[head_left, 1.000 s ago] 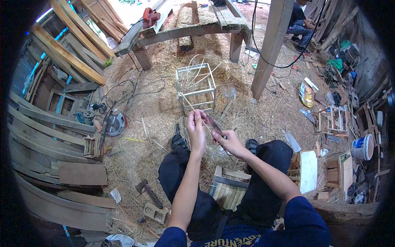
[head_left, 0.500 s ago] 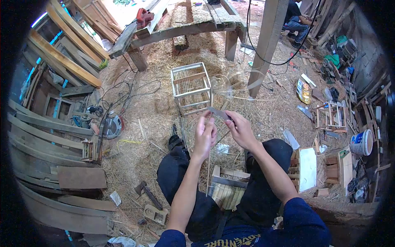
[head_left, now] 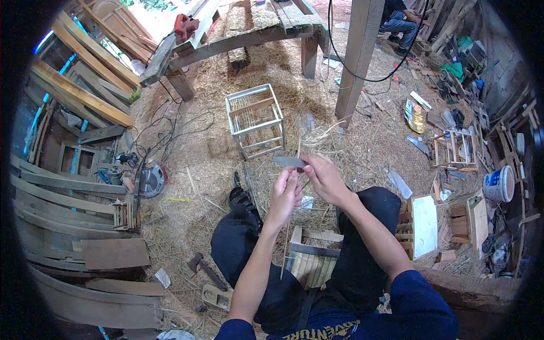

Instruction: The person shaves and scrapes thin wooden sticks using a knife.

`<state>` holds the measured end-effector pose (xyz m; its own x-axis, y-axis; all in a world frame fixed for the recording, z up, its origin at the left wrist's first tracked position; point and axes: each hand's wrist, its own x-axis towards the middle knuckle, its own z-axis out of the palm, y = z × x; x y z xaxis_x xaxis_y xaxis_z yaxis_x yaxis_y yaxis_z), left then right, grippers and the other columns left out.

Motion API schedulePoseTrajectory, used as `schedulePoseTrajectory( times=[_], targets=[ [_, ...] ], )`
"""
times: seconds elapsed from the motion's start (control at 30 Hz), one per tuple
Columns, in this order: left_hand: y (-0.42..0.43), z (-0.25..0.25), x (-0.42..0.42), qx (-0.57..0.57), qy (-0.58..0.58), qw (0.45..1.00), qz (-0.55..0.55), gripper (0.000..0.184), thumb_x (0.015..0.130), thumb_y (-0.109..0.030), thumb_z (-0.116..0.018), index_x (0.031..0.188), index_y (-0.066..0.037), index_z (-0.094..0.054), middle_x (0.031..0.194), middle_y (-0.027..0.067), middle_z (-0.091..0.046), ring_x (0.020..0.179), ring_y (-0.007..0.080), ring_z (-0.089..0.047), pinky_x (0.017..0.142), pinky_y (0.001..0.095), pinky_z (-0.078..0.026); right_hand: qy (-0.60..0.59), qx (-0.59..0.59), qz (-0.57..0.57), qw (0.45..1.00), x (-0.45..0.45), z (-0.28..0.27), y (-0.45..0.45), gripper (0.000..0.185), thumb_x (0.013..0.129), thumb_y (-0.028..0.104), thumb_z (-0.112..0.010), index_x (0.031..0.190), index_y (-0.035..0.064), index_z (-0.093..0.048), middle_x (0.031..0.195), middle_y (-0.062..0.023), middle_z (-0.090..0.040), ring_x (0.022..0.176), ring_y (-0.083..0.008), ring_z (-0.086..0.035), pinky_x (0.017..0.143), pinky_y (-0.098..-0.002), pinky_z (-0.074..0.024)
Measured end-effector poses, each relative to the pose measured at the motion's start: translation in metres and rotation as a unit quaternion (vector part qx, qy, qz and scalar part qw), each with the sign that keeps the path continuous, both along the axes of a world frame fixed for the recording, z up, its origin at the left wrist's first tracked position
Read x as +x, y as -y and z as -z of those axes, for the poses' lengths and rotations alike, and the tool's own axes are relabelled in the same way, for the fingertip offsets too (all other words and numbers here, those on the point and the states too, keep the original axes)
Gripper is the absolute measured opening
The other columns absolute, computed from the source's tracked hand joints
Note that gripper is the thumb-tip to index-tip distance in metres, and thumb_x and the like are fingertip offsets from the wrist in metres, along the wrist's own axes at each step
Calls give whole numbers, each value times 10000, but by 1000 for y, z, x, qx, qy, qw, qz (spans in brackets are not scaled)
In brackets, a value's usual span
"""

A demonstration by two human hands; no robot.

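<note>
Head view: a flat grey blade point(head_left: 288, 162) and a slender pale strip point(head_left: 285, 249).
Left hand point(head_left: 285, 195) pinches the strip, which extends above and below it; right hand point(head_left: 326, 178) grips the blade's end (any handle is hidden). Beyond, a boxy, slatted frame point(head_left: 258, 127) sits on shavings point(head_left: 198, 136).

Fwd: frame point(head_left: 255, 131) is blocking reach past L hand point(head_left: 285, 192); blade point(head_left: 288, 162) is jutting L just ahead of it.
Fwd L: lane is running betw. frame & saw point(head_left: 151, 181), cables point(head_left: 170, 127) snaking across far end.
Fwd R: gap is opening betw. frame & post point(head_left: 357, 62), loose strips point(head_left: 320, 136) partly filling it.
Down: box point(head_left: 313, 266) is plugging space betw. legs point(head_left: 374, 209); stick point(head_left: 285, 243) is slanting down on its L.
R: panel point(head_left: 424, 226) is closing off R side.
L: hatchet point(head_left: 196, 262) is obstructing floor.
</note>
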<state>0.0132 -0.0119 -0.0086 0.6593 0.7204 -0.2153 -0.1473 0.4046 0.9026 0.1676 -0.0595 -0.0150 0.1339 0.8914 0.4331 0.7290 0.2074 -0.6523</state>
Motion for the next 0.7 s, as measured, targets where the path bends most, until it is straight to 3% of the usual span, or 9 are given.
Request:
schedulePoseTrajectory(
  times=[0.13, 0.23, 0.43, 0.53, 0.63, 0.7],
  targets=[
    [-5, 12, 0, 70, -47, 996, 5, 243, 1087, -230, -410, 1227, -55, -504, 721, -48, -416, 583, 41, -389, 479, 229, -317, 19, 27, -9, 999, -3, 10, -4, 363, 1046, 293, -436, 1250, 14, -545, 1072, -196, -619, 1040, -384, -572, 958, -471, -410],
    [-4, 15, 6, 143, -61, 988, -7, 210, 1092, -278, -402, 1142, -91, -485, 717, -58, -374, 524, 25, -320, 448, 203, -287, -18, -52, -13, 998, 3, 4, -4, 352, 1043, 283, -443, 1262, 26, -544, 1064, -193, -613, 1040, -377, -571, 952, -458, -406],
    [-3, 23, 1, 247, -124, 961, -31, 266, 1089, -237, -388, 1197, -46, -539, 694, -37, -410, 539, 50, -391, 473, 240, -356, 20, -55, -10, 998, 2, 9, -3, 370, 1051, 306, -418, 1271, 33, -540, 1069, -181, -606, 1070, -357, -563, 943, -471, -386],
    [1, 6, -5, 299, -187, 935, -21, 285, 1060, -165, -423, 1275, -3, -517, 713, 126, -537, 594, 168, -516, 557, 373, -411, 39, -51, -22, 998, 4, 7, -2, 374, 1046, 288, -433, 1282, 16, -534, 1056, -175, -604, 1062, -354, -571, 954, -457, -396],
    [8, 19, -7, 326, -179, 927, -46, 314, 1051, -145, -431, 1331, -19, -495, 699, 136, -534, 577, 192, -516, 559, 388, -409, 56, -36, -24, 998, 5, 19, -2, 393, 1042, 319, -433, 1254, 10, -550, 1029, -173, -611, 1019, -347, -580, 928, -446, -407],
    [12, 22, -8, 331, -170, 926, -59, 263, 1048, -134, -430, 1259, -8, -523, 683, 131, -530, 575, 200, -513, 560, 393, -412, 62, -14, -9, 998, 8, 23, -1, 386, 1041, 331, -428, 1223, 17, -560, 1007, -173, -617, 1003, -346, -585, 907, -446, -409]
  ],
)
